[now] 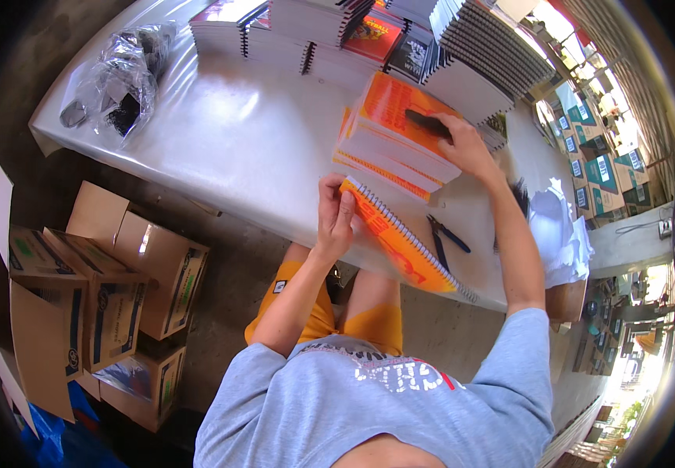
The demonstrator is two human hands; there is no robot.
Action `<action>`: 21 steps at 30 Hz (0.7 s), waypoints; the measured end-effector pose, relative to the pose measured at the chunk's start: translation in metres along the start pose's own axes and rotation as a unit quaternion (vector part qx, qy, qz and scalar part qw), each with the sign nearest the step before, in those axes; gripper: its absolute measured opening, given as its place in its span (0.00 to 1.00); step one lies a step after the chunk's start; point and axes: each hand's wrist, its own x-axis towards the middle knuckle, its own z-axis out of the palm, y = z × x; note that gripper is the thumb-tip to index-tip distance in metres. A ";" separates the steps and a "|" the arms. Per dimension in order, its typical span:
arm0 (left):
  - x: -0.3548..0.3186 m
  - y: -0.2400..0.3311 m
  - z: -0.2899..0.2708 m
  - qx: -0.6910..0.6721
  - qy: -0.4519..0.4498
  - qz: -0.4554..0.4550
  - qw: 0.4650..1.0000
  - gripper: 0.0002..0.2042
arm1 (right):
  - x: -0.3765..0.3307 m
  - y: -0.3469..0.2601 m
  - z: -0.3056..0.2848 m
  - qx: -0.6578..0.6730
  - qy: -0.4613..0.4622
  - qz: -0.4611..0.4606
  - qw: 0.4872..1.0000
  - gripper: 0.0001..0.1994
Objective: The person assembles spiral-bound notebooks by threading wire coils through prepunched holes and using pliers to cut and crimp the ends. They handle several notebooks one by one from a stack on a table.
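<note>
My left hand pinches an orange spiral-bound notebook by its upper left corner, thumb on top, the fingertips beneath hidden. From there the notebook slants down rightward over the near edge of the table, its lower end blurred. My right hand has its fingers closed on a dark narrow object above a stack of orange-covered books; I can't make out what it is.

Orange notebk, wire-bound, tilted, nr bk stack, dk obj. over it, kind unclear
</note>
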 end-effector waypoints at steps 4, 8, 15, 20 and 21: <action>0.001 -0.005 -0.004 0.045 0.002 -0.002 0.999 0.10 | -0.008 -0.027 0.004 0.152 0.099 0.076 0.980 0.16; 0.003 0.003 -0.002 0.061 0.013 0.006 0.998 0.10 | -0.047 -0.106 0.011 0.583 0.087 -0.071 0.805 0.15; 0.007 0.009 0.000 0.025 0.018 -0.011 0.999 0.08 | -0.046 -0.117 0.038 0.585 0.036 -0.037 0.810 0.11; 0.007 0.007 -0.002 -0.004 0.010 -0.047 0.999 0.09 | -0.046 -0.121 0.035 0.528 0.069 -0.025 0.846 0.12; 0.007 0.006 -0.004 -0.012 0.009 -0.050 0.999 0.10 | -0.047 -0.127 0.030 0.564 0.104 -0.057 0.817 0.13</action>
